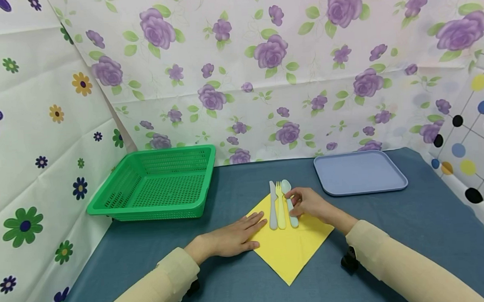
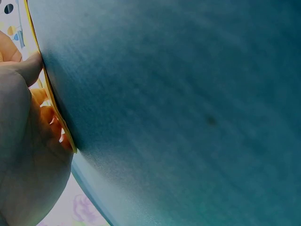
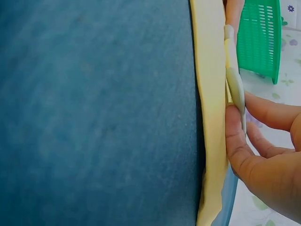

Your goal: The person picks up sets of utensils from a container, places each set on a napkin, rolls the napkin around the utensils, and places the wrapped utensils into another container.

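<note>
A yellow napkin (image 1: 288,253) lies on the blue cloth, one corner toward me. On it, side by side, are a grey knife (image 1: 273,208), a pale yellow fork (image 1: 280,208) and a pale green spoon (image 1: 293,220). My right hand (image 1: 310,203) pinches the spoon by its handle between thumb and fingers; in the right wrist view the spoon (image 3: 236,89) shows edge-on in that pinch. With fingers spread and straight, my left hand (image 1: 238,235) rests on the napkin's left side, beside the knife. The left wrist view shows the left hand (image 2: 28,132) at the napkin's edge.
A green perforated basket (image 1: 148,214) stands at the back left of the blue-covered table (image 1: 233,288). At the back right lies a grey-blue tray (image 1: 360,172). Flowered sheets (image 1: 238,78) hang behind and at the left, and a dotted one at the right.
</note>
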Motion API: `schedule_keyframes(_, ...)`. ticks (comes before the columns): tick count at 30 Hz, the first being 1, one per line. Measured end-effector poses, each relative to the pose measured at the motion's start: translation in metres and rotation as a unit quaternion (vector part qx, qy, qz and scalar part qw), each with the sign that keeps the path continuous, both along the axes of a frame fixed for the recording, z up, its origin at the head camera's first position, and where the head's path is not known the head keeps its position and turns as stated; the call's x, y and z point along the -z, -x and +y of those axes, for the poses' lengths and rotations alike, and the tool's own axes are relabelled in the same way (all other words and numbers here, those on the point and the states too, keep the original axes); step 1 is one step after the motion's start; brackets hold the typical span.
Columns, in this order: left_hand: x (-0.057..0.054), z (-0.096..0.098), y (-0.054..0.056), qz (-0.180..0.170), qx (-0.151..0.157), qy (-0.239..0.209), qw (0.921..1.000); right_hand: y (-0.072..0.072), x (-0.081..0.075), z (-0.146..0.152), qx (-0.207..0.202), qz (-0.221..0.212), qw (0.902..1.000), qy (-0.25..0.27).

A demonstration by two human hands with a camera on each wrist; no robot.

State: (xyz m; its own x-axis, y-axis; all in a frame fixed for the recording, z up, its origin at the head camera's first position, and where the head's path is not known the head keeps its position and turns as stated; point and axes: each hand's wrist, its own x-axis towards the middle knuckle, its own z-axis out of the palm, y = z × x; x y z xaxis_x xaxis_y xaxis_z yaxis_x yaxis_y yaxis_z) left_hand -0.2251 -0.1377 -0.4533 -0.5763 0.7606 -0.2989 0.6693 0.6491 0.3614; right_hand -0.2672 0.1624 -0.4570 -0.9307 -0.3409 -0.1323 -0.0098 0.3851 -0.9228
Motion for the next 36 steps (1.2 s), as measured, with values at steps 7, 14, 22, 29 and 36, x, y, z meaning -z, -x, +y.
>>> schedule_keyframes(7, 0.0004, -0.0004, 0.0005, 0.0, 0.003, -0.006, 1.0, 0.0, -0.0003, -0.0011, 0.0, 0.008, 0.9999, -0.012)
schedule_keyframes(14, 0.0026, -0.0008, 0.0022, 0.005, 0.007, -0.002, 1.0, -0.0008, -0.0012, -0.0022, -0.009, 0.017, 0.9996, -0.019)
schedule_keyframes(22, 0.0021, -0.0008, 0.0021, 0.007, 0.004, 0.003, 1.0, -0.0011, -0.0017, -0.0049, -0.012, 0.032, 0.9984, -0.044)
schedule_keyframes(29, -0.0001, 0.0002, 0.0021, 0.003, 0.003, 0.002, 1.0, -0.0022, -0.0025, -0.0052, -0.011, 0.031, 0.9986, -0.042)
schedule_keyframes(36, 0.0001, 0.0, 0.0008, 0.002, 0.001, 0.0, 1.0, -0.0031, -0.0019, -0.0048, -0.012, 0.023, 0.9989, -0.039)
